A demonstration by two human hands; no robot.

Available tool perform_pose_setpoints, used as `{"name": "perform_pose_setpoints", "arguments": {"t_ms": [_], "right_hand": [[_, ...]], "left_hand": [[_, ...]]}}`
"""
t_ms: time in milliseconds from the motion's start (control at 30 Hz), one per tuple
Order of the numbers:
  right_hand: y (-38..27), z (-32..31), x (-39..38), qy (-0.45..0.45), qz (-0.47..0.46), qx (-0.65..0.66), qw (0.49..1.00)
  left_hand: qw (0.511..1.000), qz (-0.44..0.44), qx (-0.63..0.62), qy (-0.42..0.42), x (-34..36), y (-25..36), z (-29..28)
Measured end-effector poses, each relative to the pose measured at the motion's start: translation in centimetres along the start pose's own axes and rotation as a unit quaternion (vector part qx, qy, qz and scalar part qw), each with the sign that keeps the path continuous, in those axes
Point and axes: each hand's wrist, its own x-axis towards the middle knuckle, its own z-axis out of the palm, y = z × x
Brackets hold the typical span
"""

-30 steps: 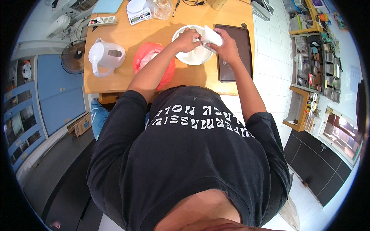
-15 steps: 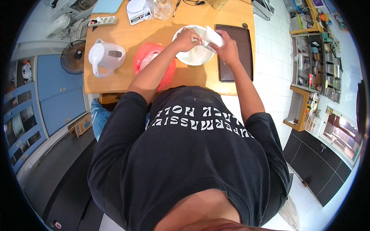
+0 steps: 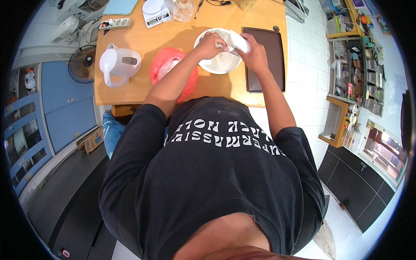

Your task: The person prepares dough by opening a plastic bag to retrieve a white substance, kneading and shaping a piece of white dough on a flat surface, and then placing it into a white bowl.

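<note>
Directly beneath the hands, on the tabletop [image 3: 134, 42], stands a white bowl [image 3: 216, 67] with pale matter inside; its nature cannot be told. The right hand [image 3: 255, 54] is curled around a white packet [image 3: 238, 42], held tilted above the bowl's right side. The left hand [image 3: 212, 47] is nearly closed, fingertips drawn together at the packet's near-left end; whether they pinch it cannot be confirmed. Change over the last second is slight: the packet sits a little flatter, while both hands remain over the bowl. In judgement, handling of the packet's end continues. A dark baking tray [image 3: 269, 65] lies right of the hands; a red plastic bag [image 3: 167, 53] lies left, partly behind the left forearm.
</note>
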Motion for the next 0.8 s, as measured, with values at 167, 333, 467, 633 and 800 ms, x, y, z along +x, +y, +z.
{"name": "perform_pose_setpoints", "arguments": {"t_ms": [167,333,467,633,800], "right_hand": [[-0.7,0.2,-0.3,0.007,-0.010,0.062,0.998],[0.1,0.4,-0.3,0.014,0.003,0.030,0.999],[0.3,0.8,-0.7,0.024,0.044,0.072,0.996],[0.6,0.8,-1.4,0.074,0.106,0.067,0.989],[4.2,3.1,-2.4,0.090,0.178,0.153,0.968]], "left_hand": [[0.998,-0.012,0.033,0.061,0.1,-0.2,0.3],[0.999,0.016,-0.029,0.034,0.2,-1.1,0.9],[0.997,-0.041,-0.005,0.060,0.2,-1.1,1.1],[0.979,-0.084,-0.116,0.145,-0.8,-1.7,0.3],[0.962,-0.104,-0.106,0.230,-2.4,-0.6,-0.3]]}}
